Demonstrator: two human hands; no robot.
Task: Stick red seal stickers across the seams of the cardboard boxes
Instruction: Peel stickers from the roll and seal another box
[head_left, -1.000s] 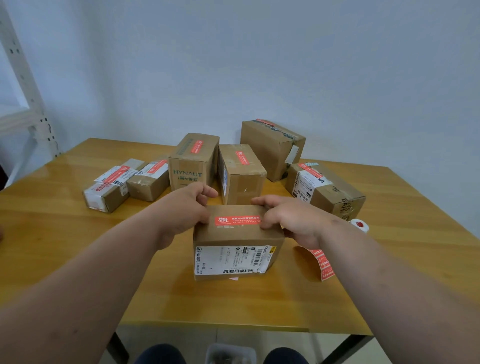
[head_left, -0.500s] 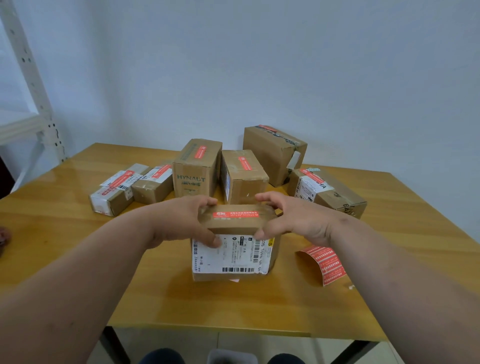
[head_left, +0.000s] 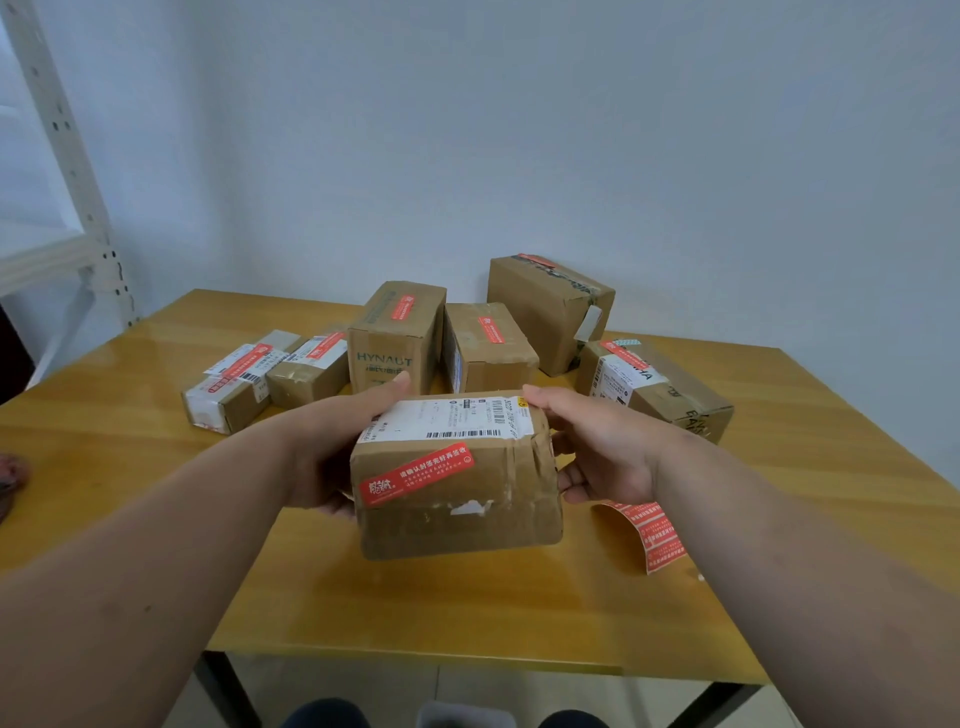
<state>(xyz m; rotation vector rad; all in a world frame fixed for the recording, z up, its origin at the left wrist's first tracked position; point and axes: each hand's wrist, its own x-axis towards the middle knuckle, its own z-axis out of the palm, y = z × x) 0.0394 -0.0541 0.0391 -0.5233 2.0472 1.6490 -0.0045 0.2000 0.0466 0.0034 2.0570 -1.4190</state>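
Yellow wooden table (head_left: 156, 467) against a pale wall, six sealed boxes crowding the far side. Left hand (head_left: 332, 447) and right hand (head_left: 597, 452) both grip a box (head_left: 457, 493) near the front edge.

place: perhaps a packing room | parcels (head_left: 488, 345) | shelving (head_left: 67, 171)

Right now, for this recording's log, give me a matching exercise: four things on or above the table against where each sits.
Things
1. held box
2. HYNAUT box
3. sticker strip
4. left hand

Places
A. lying curled on the table, under the right forearm
B. on the held box's left side
C. between both hands, red seal sticker facing the camera
D. standing behind the left hand, sticker on top

Pairs: 1-C, 2-D, 3-A, 4-B
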